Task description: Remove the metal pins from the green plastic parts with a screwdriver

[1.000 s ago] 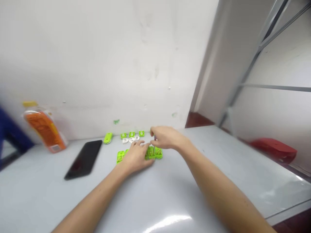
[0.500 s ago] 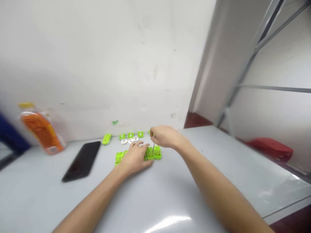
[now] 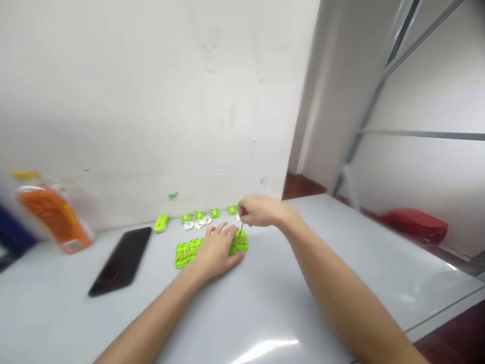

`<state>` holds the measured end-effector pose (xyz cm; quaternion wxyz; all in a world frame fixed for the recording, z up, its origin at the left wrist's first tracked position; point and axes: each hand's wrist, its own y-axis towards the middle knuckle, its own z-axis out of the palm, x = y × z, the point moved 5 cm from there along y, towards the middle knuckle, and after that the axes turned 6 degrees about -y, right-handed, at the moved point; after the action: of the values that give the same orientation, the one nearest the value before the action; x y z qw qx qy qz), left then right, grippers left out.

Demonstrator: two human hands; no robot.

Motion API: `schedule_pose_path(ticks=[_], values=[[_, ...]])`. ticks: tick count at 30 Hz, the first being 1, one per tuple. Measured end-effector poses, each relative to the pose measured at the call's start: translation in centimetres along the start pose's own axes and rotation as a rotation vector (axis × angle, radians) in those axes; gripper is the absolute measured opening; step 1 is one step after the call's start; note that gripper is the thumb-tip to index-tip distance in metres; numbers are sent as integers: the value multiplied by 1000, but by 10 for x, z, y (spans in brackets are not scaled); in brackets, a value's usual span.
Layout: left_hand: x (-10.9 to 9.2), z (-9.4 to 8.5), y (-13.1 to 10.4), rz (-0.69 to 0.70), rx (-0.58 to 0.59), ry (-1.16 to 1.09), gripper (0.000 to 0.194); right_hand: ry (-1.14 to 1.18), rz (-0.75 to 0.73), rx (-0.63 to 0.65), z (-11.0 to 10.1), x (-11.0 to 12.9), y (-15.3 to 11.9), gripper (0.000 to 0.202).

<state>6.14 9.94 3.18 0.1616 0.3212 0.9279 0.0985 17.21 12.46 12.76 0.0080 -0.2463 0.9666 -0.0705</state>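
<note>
A row of small bright green plastic casings (image 3: pixel 182 255) with brass-coloured metal parts inside lies on the table. Over the middle of this row rests my left hand (image 3: pixel 216 250), fingers stretched and apart, thumb along the near side; it hides some casings. My right hand (image 3: pixel 257 210) is closed around what looks like a screwdriver (image 3: pixel 241 228). Only its thin metal shaft shows, pointing down at the rightmost casing (image 3: pixel 242 241); the handle is hidden in my fingers. Behind my hands are several small green square pieces (image 3: pixel 199 215) and white pieces (image 3: pixel 198 223).
A longer green piece (image 3: pixel 161 223) lies near the wall. To the left are a black phone-like slab (image 3: pixel 122 260) and a bottle with an orange label (image 3: pixel 53 215). A white wall (image 3: pixel 151 101) borders the table's back. Beyond the right edge sits a red object (image 3: pixel 415 225).
The view has shifted slightly. My right hand has moved a little right along the row, the shaft going from the second-last casing to the rightmost one. My left hand stays on the row.
</note>
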Motion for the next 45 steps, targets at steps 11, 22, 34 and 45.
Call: schedule_pose_path(ticks=[11,22,34,45], values=[[1,2,6,-12,-14,-16,49,-57,19,-8,5,5,4,16],[-2,5,6,2,29,-30,45,-103,7,-24,7,9,5,20],[-1,6,6,-40,16,-54,40,-156,-28,-135,3,30,-2,25],[-2,6,5,-41,1,-52,40,-162,-39,-198,1,29,1,26]])
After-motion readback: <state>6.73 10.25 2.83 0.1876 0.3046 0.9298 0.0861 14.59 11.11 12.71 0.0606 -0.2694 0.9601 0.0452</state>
